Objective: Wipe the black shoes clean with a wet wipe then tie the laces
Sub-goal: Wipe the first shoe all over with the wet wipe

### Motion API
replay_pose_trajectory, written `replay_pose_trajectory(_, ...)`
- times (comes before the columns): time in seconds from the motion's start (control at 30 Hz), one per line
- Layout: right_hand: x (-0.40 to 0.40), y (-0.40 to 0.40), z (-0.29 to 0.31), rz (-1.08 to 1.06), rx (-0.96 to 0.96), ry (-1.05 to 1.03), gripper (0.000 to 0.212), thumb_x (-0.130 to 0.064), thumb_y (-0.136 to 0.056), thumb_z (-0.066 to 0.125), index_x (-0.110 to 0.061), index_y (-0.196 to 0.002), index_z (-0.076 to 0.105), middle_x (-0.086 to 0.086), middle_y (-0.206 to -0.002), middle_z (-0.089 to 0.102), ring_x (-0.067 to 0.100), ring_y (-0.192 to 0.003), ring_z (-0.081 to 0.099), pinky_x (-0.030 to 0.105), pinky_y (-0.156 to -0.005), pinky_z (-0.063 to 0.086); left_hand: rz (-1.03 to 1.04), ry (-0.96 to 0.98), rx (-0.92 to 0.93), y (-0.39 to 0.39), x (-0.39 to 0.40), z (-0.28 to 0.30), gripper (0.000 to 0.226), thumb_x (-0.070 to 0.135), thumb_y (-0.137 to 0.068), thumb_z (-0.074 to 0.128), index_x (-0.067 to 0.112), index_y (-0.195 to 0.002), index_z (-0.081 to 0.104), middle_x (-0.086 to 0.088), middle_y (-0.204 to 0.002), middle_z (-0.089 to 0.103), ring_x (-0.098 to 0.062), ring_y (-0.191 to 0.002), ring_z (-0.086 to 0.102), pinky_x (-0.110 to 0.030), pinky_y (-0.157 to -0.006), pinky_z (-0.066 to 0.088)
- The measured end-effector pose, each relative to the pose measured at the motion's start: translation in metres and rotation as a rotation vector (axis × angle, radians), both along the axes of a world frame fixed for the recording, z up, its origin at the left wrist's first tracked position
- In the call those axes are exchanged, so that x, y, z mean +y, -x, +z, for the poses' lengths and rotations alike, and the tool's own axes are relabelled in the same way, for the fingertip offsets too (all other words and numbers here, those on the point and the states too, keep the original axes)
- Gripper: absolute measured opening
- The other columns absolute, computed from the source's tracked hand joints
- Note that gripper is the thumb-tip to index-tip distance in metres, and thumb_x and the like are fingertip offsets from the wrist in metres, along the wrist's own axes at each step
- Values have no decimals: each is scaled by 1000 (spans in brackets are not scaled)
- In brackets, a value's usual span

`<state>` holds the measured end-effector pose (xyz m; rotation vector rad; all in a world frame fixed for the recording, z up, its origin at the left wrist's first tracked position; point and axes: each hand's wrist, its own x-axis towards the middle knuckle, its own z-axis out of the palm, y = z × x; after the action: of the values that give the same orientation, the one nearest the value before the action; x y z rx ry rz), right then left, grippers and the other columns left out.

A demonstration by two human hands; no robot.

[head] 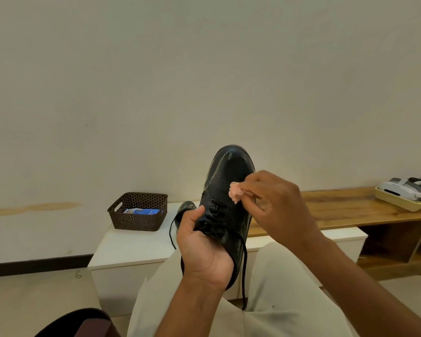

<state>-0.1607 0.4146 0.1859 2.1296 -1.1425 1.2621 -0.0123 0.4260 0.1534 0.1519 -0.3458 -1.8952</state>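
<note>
A black shoe [225,190] is held up in the air in the middle of the scene, toe pointing far and up toward the wall, its laces [243,263] undone; one lace end hangs down over the person's light trousers [277,300], the other loops out to the left. The left hand [201,249] grips the shoe from the near side at the heel and lace area, its fingers curled round the shoe and the thumb lying up along the left of the laces; the right hand [272,203] reaches in from the right and pinches a crumpled pinkish wet wipe [236,192] between thumb and fingers, the wipe touching the upper of the shoe just above the laces. Behind the held shoe, a second black shoe [186,207] rests on a low white surface [136,249], mostly hidden, only its toe end showing; to its left on the same surface stands a dark brown perforated basket [139,211] holding a blue and white packet [144,211]. To the right, a wooden surface [345,207] runs along the wall; at its far right end sits a pale yellow tray [399,203] carrying a white and black headset-like device [404,187]. A cream wall [204,81] fills the upper part of the view; a dark object [75,324] sits at the near left corner, too cut off to identify.
</note>
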Motion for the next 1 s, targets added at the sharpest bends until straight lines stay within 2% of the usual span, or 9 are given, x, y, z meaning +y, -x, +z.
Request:
replay_pose_trajectory(0.13,-5,23,0,-137,-36,-12,9,-13,-88,81,-9,-95,76,-1,-85,70,6,-68,57,5,-64,46,8,-21,17,-2,-2,1,52,31,-84,52,8,-130,61,-18,-129,62,-36,-123,55,-48,-110,35)
replay_pose_trajectory(0.27,-13,18,18,-120,-137,72,13,-14,-92,75,-9,-104,77,0,-95,73,4,-76,59,3,-73,47,11,-54,-8,-1,3,4,46,33,-86,51,8,-121,66,-18,-117,68,-37,-111,61,-49,-106,39)
replay_pose_trajectory(0.4,-2,3,5,5,-66,54,6,-9,-92,77,-10,-98,78,-2,-93,71,6,-77,61,12,-74,51,28,-50,1,-8,1,6,43,33,-85,51,5,-108,74,-19,-110,70,-36,-104,64,-48,-103,42)
replay_pose_trajectory(0.57,-5,22,-1,-109,-122,36,14,-19,-91,73,-7,-99,76,0,-89,72,8,-71,62,23,-66,55,32,-95,1,-9,0,2,43,30,-77,57,7,-110,72,-18,-107,70,-37,-101,64,-48,-102,43)
replay_pose_trajectory(0.7,-13,20,25,-95,-191,91,15,-19,-95,71,-10,-106,77,0,-95,73,8,-76,62,19,-72,55,11,-109,-30,-4,6,2,35,31,-76,57,7,-90,80,-16,-97,73,-33,-85,70,-44,-89,50)
replay_pose_trajectory(0.77,-9,12,28,-46,-157,96,15,-17,-95,71,-11,-107,77,-1,-97,71,3,-79,59,12,-73,52,10,-124,-23,-5,4,3,37,30,-79,56,6,-95,78,-16,-100,72,-34,-87,70,-44,-89,50)
replay_pose_trajectory(0.87,0,10,13,-1,-76,70,8,-13,-93,72,-10,-98,77,-3,-91,69,-5,-74,53,5,-73,45,15,-122,-1,-11,-2,0,44,31,-84,55,6,-119,66,-19,-118,67,-37,-107,64,-48,-100,45)
replay_pose_trajectory(0.93,1,16,4,-64,-65,46,7,-15,-91,74,-10,-96,76,-3,-88,70,-1,-71,54,10,-69,49,17,-132,-8,-11,-4,-2,46,31,-84,55,7,-121,65,-20,-118,67,-37,-109,63,-49,-102,43)
replay_pose_trajectory(1.0,-5,24,8,-112,-117,29,12,-21,-93,72,-10,-95,76,-2,-85,70,6,-68,58,21,-65,52,5,-130,-18,-8,-3,-4,41,30,-83,55,6,-111,71,-19,-109,69,-37,-102,64,-50,-103,42)
